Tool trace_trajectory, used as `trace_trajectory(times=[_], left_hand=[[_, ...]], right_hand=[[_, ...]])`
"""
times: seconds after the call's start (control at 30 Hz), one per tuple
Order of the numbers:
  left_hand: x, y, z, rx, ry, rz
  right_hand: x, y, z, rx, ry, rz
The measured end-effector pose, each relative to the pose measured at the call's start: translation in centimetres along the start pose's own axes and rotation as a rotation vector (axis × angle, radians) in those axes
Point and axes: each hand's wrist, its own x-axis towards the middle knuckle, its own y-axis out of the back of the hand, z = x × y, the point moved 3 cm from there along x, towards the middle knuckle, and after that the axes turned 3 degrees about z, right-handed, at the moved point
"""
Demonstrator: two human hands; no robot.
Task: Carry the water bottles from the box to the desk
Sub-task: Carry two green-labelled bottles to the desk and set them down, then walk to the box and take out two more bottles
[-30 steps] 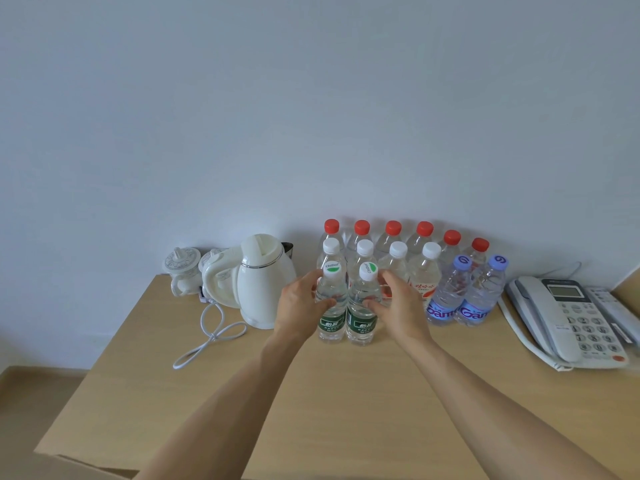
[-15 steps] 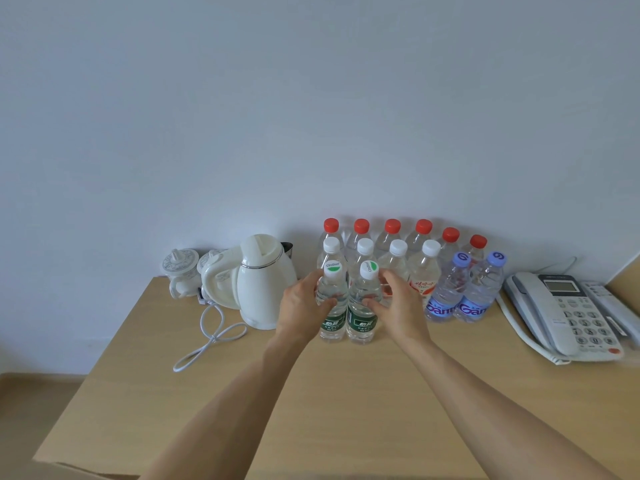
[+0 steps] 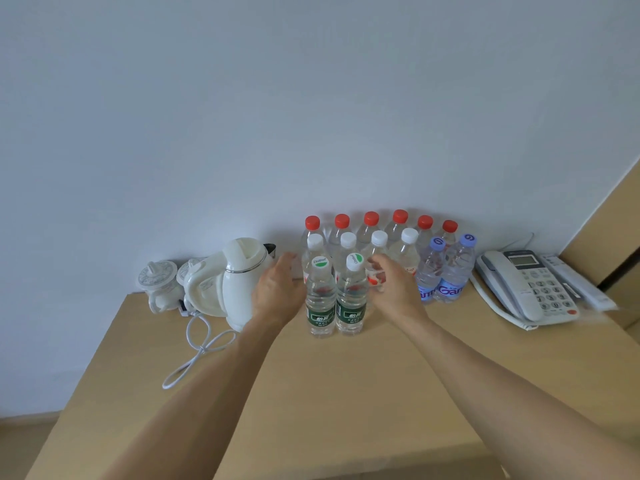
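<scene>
A pale wall backs the desk (image 3: 346, 393); two green-labelled bottles (image 3: 336, 306) are stood upright before the rows; the left hand (image 3: 277, 292) and right hand (image 3: 394, 289) are spread beside them, gripping nothing; withdrawal is best made outward, clear of the bottles.

Your left hand (image 3: 277, 292) and right hand (image 3: 394, 289) open, flanking two green-label bottles (image 3: 336, 306) upright on desk (image 3: 346, 393), kettle (image 3: 242, 282) left.
</scene>
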Motion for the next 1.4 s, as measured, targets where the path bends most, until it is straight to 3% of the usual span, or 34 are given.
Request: trace_trajectory(times=[0.27,0.67,1.03,1.4], left_hand=[[5.8,2.9,6.3,0.125,-0.151,0.077],[2.9,-3.8,20.2,0.392,-0.549,-0.156],[-11.0,-19.1,37.8,0.430,-0.791,-0.392],[-30.1,-31.0,55.5,0.285,-1.001,-0.646]], right_hand=[[1.8,5.0,-1.6,-0.150,-0.023,0.100],[0.2,13.1,1.6,-0.350,-0.121,0.111],[-12.3,29.7,17.4,-0.425,-0.460,0.164],[-31.0,47.6,29.8,-0.514,-0.848,0.376]])
